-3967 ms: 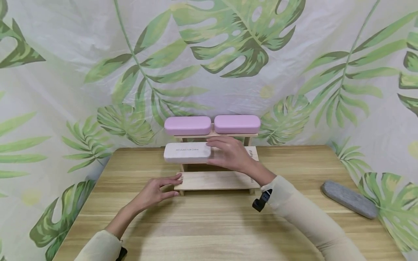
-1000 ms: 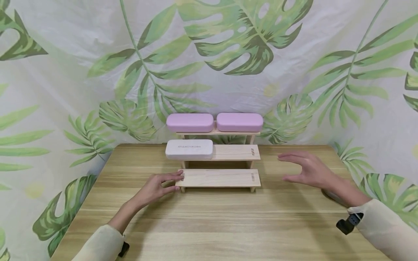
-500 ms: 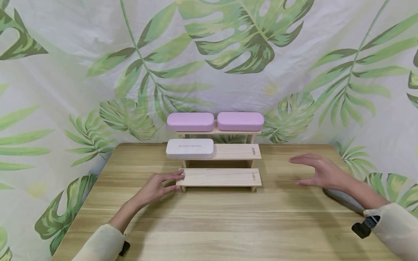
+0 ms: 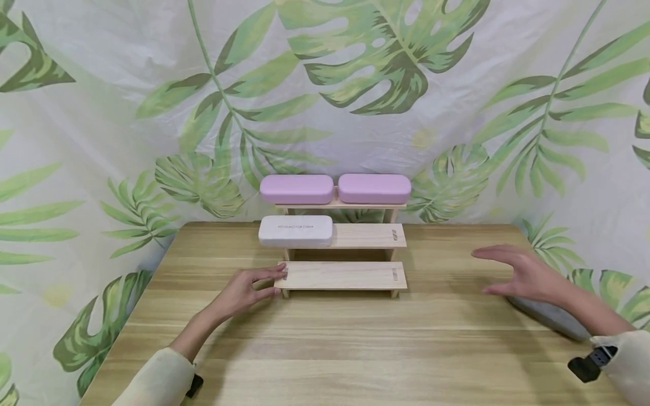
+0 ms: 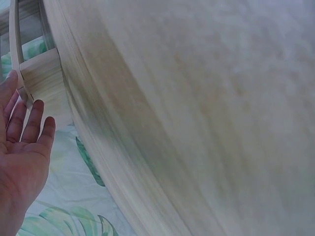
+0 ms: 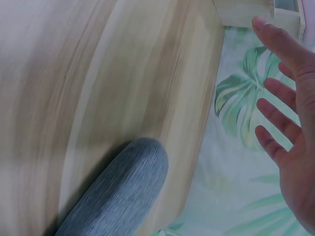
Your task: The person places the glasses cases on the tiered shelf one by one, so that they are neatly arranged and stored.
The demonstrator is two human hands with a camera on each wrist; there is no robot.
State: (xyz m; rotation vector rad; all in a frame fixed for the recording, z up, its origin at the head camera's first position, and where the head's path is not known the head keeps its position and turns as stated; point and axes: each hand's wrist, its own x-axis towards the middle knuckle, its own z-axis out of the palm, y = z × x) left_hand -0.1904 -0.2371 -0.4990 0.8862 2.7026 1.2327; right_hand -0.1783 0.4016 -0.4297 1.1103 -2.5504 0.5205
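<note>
My left hand (image 4: 244, 290) rests its fingertips at the left end of the lowest step of a three-tier wooden stand (image 4: 340, 276). In the left wrist view its fingers (image 5: 33, 122) are extended beside the stand's edge. On the right, my right hand (image 4: 530, 274) hovers over the table with thumb and fingers spread, holding nothing. Below it, partly hidden by the hand and forearm, lies a grey glasses case (image 4: 550, 317), whose rounded end shows in the right wrist view. A white glasses case (image 4: 295, 231) with printed lettering sits on the left of the middle step.
Two pink glasses cases, one on the left (image 4: 297, 189) and one on the right (image 4: 374, 189), stand side by side on the top step. The wooden table (image 4: 325, 349) reaches back to a leaf-patterned cloth (image 4: 365, 141).
The right hand has let go of the white glasses case on the middle step and moved right, over the grey case. The left hand stays at the stand's lowest step.
</note>
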